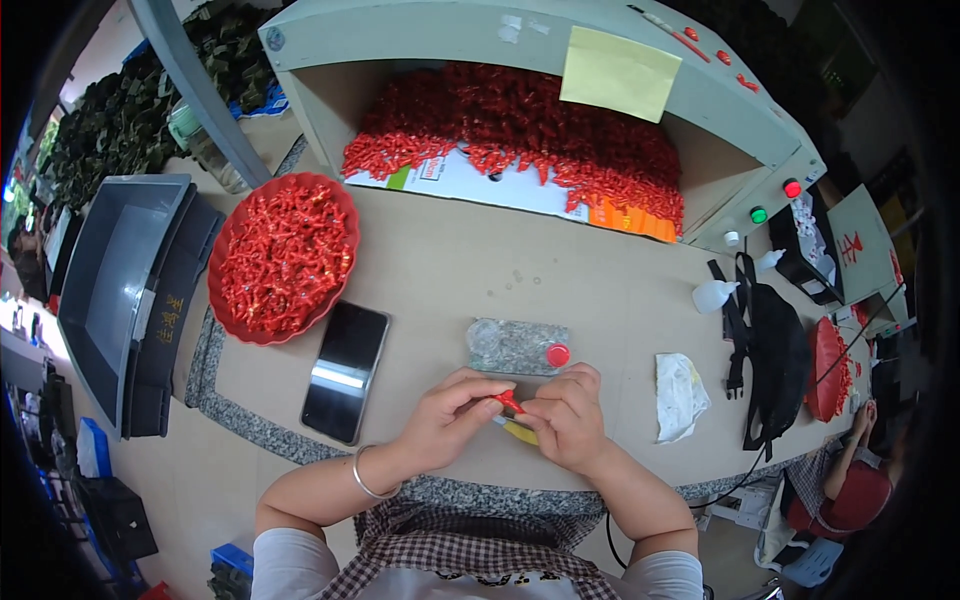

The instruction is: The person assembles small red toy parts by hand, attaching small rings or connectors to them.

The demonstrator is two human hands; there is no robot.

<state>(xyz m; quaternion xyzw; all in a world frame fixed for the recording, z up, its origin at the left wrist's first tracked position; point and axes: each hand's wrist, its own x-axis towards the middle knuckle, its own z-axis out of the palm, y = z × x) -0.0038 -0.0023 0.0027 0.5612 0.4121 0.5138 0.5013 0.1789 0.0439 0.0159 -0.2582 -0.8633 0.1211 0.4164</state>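
My left hand and my right hand meet above the near part of the table, fingers closed. Between their fingertips they pinch a small glossy red piece, its exact kind too small to tell. Just under the hands lies a yellow strip-like thing, mostly hidden. Beyond them sits a small speckled stone slab, with a clear round dish at its left and a red round cap at its right. Left of my hands a scalloped red bowl is heaped with similar red pieces.
A dark phone lies near the bowl. Grey crates stand at the left. A box-like cabinet at the back holds a red heap. Rightward are a crumpled tissue, squeeze bottle, black bag and another person.
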